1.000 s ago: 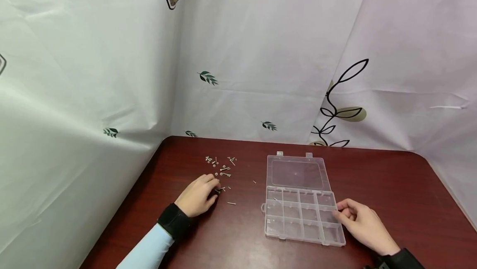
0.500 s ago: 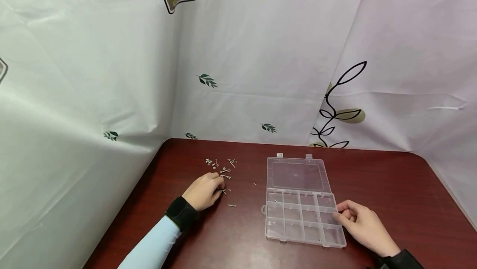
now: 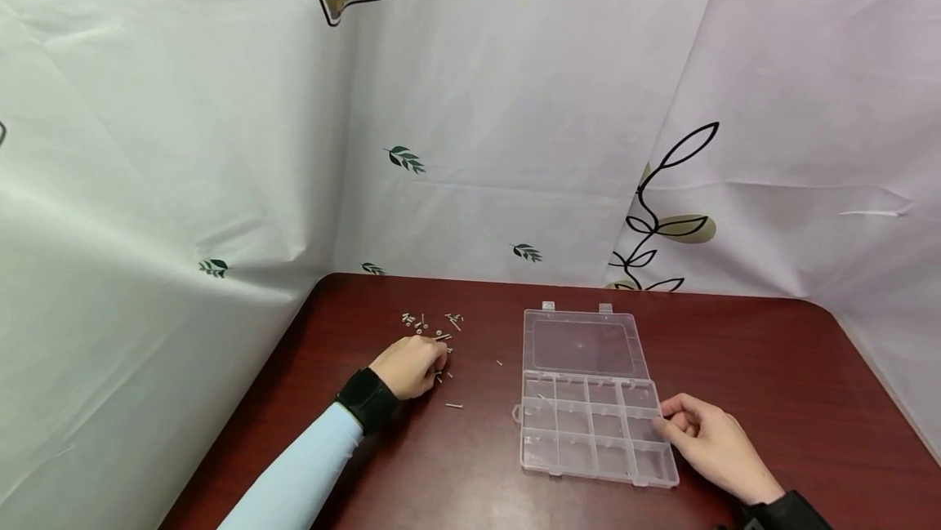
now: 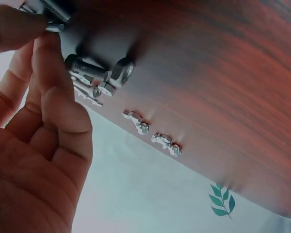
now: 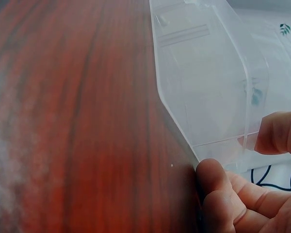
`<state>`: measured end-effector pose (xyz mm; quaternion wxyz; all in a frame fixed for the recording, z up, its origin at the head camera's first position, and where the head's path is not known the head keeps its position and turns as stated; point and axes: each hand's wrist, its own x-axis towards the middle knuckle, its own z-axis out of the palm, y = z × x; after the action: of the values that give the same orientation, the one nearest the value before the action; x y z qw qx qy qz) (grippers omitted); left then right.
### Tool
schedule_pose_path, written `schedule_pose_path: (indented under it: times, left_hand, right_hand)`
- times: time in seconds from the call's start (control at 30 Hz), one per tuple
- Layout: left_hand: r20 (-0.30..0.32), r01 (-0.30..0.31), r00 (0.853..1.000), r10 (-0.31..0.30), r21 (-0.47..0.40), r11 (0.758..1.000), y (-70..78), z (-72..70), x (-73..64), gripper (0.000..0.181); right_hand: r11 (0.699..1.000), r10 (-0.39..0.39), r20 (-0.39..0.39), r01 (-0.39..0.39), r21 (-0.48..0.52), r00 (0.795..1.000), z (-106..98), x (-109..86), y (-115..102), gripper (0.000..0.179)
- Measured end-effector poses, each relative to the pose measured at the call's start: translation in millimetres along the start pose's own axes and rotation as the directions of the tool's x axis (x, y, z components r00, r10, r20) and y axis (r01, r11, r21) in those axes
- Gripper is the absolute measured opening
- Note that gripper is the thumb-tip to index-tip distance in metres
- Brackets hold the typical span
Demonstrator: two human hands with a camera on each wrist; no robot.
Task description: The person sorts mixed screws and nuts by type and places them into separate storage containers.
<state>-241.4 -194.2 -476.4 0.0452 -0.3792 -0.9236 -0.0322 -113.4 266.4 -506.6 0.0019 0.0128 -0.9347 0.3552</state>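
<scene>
Silver metal screws and nuts (image 3: 443, 337) lie scattered on the left half of a glossy reddish-brown wood-grain table (image 3: 470, 465), most of them loosely clustered towards its far edge; at the far left hangs a white fabric sheet (image 3: 147, 146) printed with dark green leaf sprigs, which runs on behind the table; a light blue long sleeve (image 3: 301, 465) comes in from the near side and ends at a black wrist strap (image 3: 367, 399); beyond it the left hand (image 3: 408, 365) reaches down just beside the cluster, its thumb and index finger pinching a small silver metal piece (image 4: 56, 27), too hidden to identify further; a single thin silver screw (image 3: 454, 406) lies near that hand, to its right and closer to the person; a tiny silver fastener (image 3: 499, 362) lies farther right; next comes a rectangular clear plastic compartment box (image 3: 573, 417), its lid (image 3: 581, 342) laid fully open away from the person, its tray split into three rows of four; a thin silver sliver (image 3: 541, 397) shows in the left column, whether in the top or middle compartment I cannot tell; rightmost, the right hand (image 3: 709, 440) grips the box's right wall between thumb and bent fingers.
</scene>
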Motion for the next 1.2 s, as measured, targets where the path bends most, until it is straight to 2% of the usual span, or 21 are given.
schedule_pose_path:
  times: [0.13, 0.27, 0.37, 0.53, 0.7, 0.83, 1.0, 1.2]
  left_hand:
    - [-0.003, 0.008, 1.0, -0.008, -0.008, 1.0, 1.2, -0.3, 3.6, 0.02]
    - [-0.044, 0.005, 0.999, -0.007, -0.051, 0.999, 11.0, -7.0, 10.8, 0.021]
    - [-0.091, -0.03, 0.996, 0.022, -0.08, 0.996, 26.7, -16.0, 20.0, 0.021]
    - [-0.148, -0.095, 0.985, 0.084, -0.074, 0.993, 58.4, -30.1, 40.5, 0.02]
    - [-0.148, -0.154, 0.978, 0.146, -0.046, 0.987, 82.1, -30.0, 58.9, 0.02]
    - [-0.146, -0.203, 0.97, 0.196, -0.032, 0.979, 96.3, -27.9, 68.8, 0.021]
    - [-0.135, -0.229, 0.965, 0.223, -0.024, 0.973, 107.7, -28.4, 75.3, 0.022]
    - [-0.12, -0.234, 0.966, 0.23, -0.015, 0.972, 113.6, -27.7, 79.0, 0.02]
  right_hand:
    - [1.0, 0.0, 0.0, 0.0, 0.006, 1.0, 0, 1.0, 0, 0.017]
    - [1.0, -0.011, -0.016, 0.011, 0.011, 1.0, 1, 1.4, -1, 0.016]
    - [1.0, -0.023, -0.035, 0.024, 0.008, 0.999, 2, 1.3, -1, 0.014]
    - [1.0, -0.027, -0.045, 0.028, 0.011, 0.999, 2, 2.0, -1, 0.013]
    - [0.999, -0.019, -0.034, 0.02, 0.027, 0.999, 5, 2.8, -1, 0.013]
    - [0.999, -0.022, -0.041, 0.023, 0.032, 0.999, 6, 2.5, -1, 0.012]
    - [0.999, -0.021, -0.048, 0.023, 0.032, 0.999, 5, 1.5, 0, 0.012]
    - [0.999, -0.025, -0.052, 0.026, 0.032, 0.998, 3, 0.1, 1, 0.013]
